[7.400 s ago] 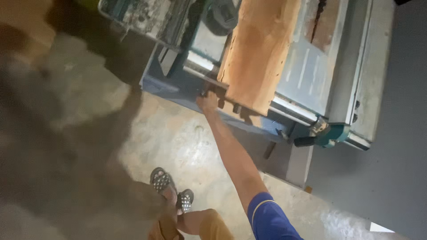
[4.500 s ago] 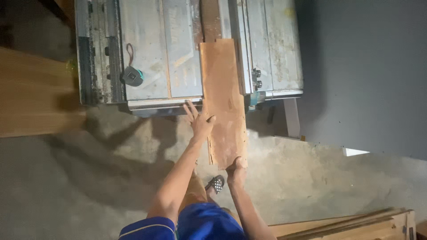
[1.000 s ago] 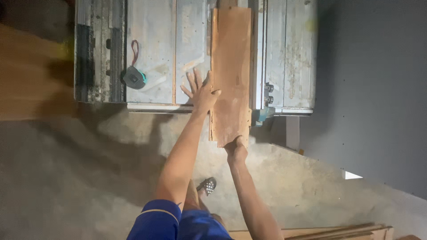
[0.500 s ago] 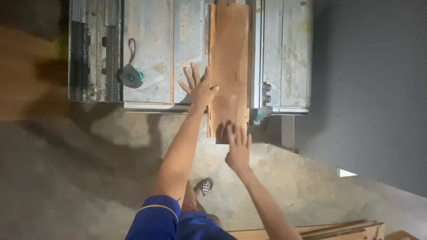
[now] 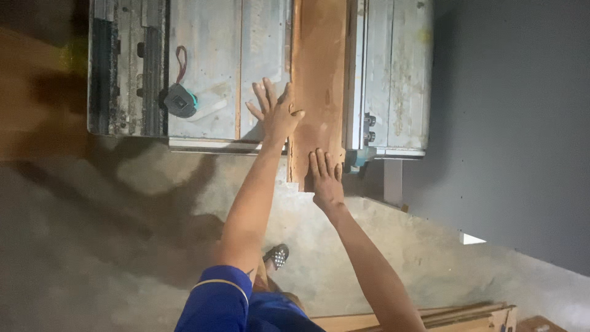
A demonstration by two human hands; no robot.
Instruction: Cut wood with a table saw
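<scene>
Grey metal saw table (image 5: 209, 74) carries a long reddish-brown wooden board (image 5: 319, 80) — stiff, likely heavy, best steadied by its edges — left hand (image 5: 276, 114) spread flat beside it, right hand (image 5: 326, 178) open-palmed on its near end.

Left of the wooden board (image 5: 319, 80), your hand has open saw table (image 5: 215, 67) (grey, dusty) up to the tape measure (image 5: 179, 101); right, a raised fence (image 5: 355, 74) blocks passage.
</scene>
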